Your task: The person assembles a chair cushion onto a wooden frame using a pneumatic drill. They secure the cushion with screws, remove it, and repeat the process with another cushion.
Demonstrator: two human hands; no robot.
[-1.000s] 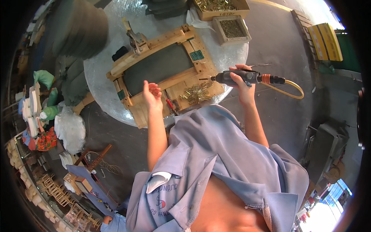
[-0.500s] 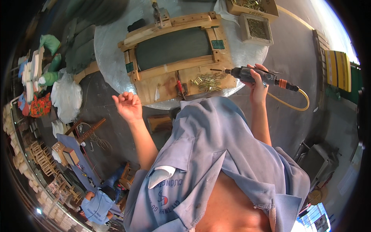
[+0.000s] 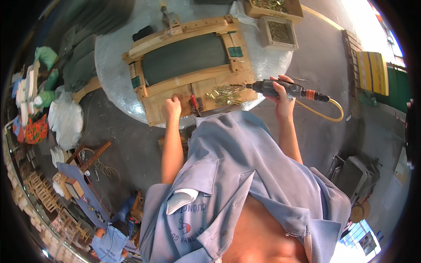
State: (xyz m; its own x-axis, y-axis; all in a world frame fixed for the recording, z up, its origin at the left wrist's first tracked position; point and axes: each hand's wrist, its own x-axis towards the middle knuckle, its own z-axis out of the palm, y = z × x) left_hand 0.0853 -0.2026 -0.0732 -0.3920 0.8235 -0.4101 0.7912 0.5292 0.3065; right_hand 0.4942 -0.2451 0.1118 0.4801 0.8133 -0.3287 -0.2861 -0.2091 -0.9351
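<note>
Screwdriver (image 3: 280,89) one, wooden frame (image 3: 191,65) one.

Your left hand (image 3: 172,106) rests on the near edge of the wooden frame (image 3: 193,65), which lies on the round table (image 3: 114,57) before you. Just right of that hand lie a screwdriver (image 3: 193,102) and a heap of screws (image 3: 224,94). Your right hand (image 3: 283,94) holds the power driver (image 3: 274,87) at the frame's right corner, with two boxes (image 3: 276,19) behind it on the table's far right.

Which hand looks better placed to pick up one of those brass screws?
Probably the left hand: it rests empty on the wooden frame beside the brass screws, while the right hand grips the black power driver.
</note>
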